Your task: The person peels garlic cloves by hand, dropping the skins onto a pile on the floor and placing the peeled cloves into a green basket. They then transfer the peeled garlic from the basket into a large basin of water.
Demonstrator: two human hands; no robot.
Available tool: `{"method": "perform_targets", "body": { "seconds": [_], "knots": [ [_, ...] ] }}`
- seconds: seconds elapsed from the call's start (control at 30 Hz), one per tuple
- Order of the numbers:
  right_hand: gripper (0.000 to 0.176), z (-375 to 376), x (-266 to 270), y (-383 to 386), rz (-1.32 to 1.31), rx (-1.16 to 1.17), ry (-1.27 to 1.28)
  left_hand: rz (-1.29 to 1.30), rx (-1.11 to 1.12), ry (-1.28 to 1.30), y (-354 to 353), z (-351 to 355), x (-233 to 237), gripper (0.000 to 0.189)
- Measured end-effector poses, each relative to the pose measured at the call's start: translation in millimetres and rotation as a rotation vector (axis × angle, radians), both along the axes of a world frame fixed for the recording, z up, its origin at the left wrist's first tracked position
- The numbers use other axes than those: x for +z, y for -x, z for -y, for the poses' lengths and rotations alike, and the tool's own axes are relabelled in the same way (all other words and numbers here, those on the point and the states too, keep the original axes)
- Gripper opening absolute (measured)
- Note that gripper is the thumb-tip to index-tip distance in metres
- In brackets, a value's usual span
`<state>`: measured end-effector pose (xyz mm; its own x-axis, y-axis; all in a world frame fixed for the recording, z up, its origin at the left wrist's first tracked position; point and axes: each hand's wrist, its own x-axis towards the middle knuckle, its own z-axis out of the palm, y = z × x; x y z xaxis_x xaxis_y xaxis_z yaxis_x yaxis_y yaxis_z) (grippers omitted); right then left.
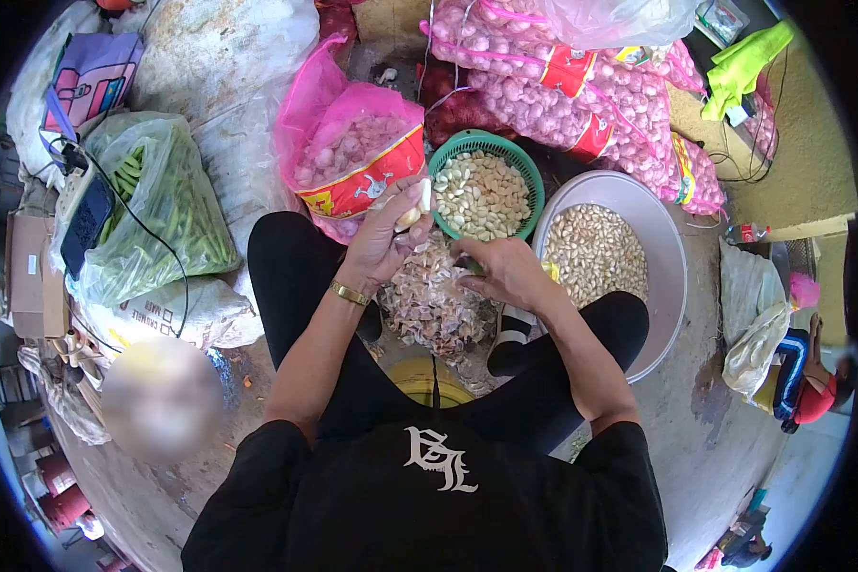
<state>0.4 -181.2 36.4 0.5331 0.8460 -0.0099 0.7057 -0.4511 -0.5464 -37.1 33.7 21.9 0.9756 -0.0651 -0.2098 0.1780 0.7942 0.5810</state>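
My left hand (381,238) is raised over a heap of papery garlic skins (438,300), its fingers closed around pale garlic cloves (412,215). To the right, my right hand (515,272) has its thumb and fingers drawn together. Something small and yellow (551,271) shows beside that hand; what its fingers grip is hidden. Just beyond both hands, a green plastic basket (536,195) holds peeled cloves (486,191). A large pale basin (672,257) on the right contains many unpeeled-looking cloves (596,253).
An open pink mesh bag of garlic bulbs (352,143) stands ahead on the left, and filled mesh sacks (591,100) lie at the back. Green pods fill a clear plastic bag (162,224) at left. A yellow round container (429,381) sits between my legs. Another person (810,391) is far right.
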Motion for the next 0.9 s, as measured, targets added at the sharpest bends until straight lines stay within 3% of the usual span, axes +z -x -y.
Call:
{"method": "perform_targets", "body": {
  "seconds": [0.17, 0.27, 0.33, 0.43, 0.7, 0.77, 0.9],
  "knots": [
    [0.026, -4, -14, -2, -0.084, -0.061, -0.122, 0.030, -0.022, 0.052, -1, -3, 3, 0.023],
    [0.026, -17, -1, -1, -0.155, -0.155, -0.320, 0.015, -0.037, -0.025, 1, -2, 5, 0.022],
    [0.023, -28, 15, 3, -0.412, -0.449, -0.650, -0.046, -0.052, -0.086, 2, 2, -1, 0.022],
    [0.027, -33, 11, -7, -0.473, -0.409, -0.734, -0.023, -0.165, -0.051, -1, 8, -7, 0.021],
    [0.021, -30, -1, -17, -0.587, -0.450, -0.768, -0.101, -0.163, -0.071, -6, 19, -13, 0.022],
    [0.018, -28, 3, -18, -0.488, -0.508, -0.775, -0.056, -0.146, -0.145, -6, 16, -11, 0.023],
    [0.016, -29, 1, -20, -0.545, -0.553, -0.782, -0.043, -0.102, -0.285, -7, 21, -14, 0.023]
  ]
}}
